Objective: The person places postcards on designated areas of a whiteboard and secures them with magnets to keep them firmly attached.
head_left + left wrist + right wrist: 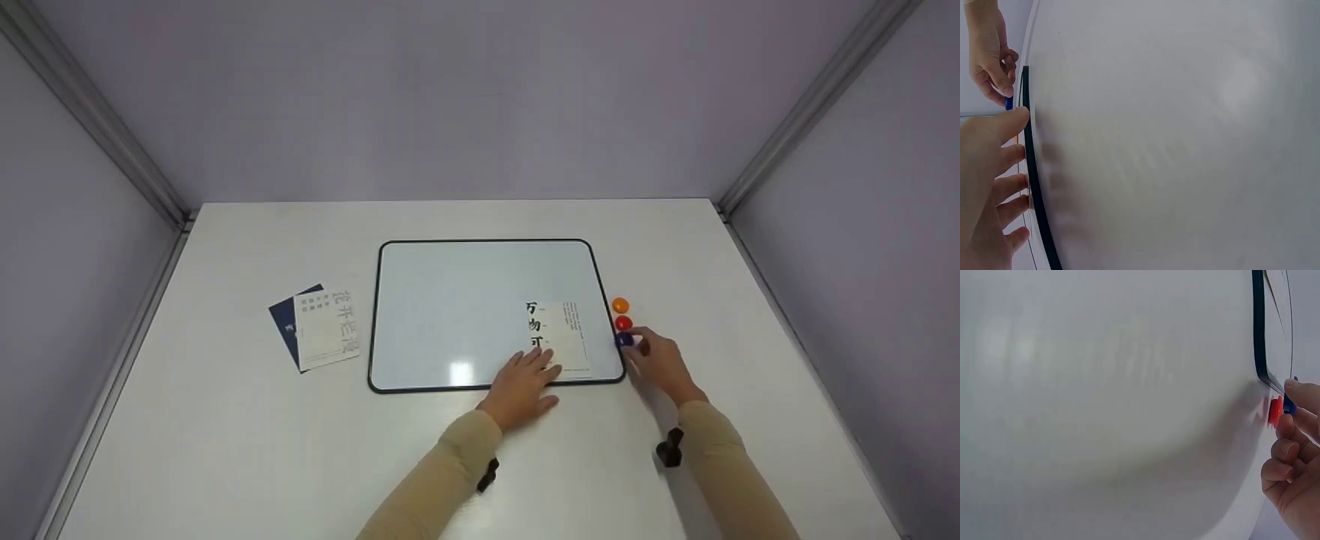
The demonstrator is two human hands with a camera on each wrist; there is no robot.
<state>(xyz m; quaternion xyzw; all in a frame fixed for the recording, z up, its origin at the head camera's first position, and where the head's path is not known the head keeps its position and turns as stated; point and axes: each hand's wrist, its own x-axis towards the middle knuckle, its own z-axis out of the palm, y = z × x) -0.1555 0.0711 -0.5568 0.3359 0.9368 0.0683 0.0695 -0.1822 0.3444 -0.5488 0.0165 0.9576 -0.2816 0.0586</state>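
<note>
A whiteboard [450,315] with a black rim lies flat on the table. On its lower right part is a cream card [566,341] with dark writing. My left hand [521,386] rests with spread, straight fingers on the card's lower left corner and the board's near edge. Just off the board's right edge, my right hand [664,366] pinches a round blue magnet [625,340] between thumb and finger; the right wrist view also shows the blue magnet [1289,405] in that pinch. Beside it lie a red magnet [623,322] and an orange magnet [620,305] in a row.
Left of the board, a pale card [326,330] with grey writing overlaps a dark blue card [283,319] on the white table [225,435]. Grey-white walls [450,105] enclose the table at the back and both sides.
</note>
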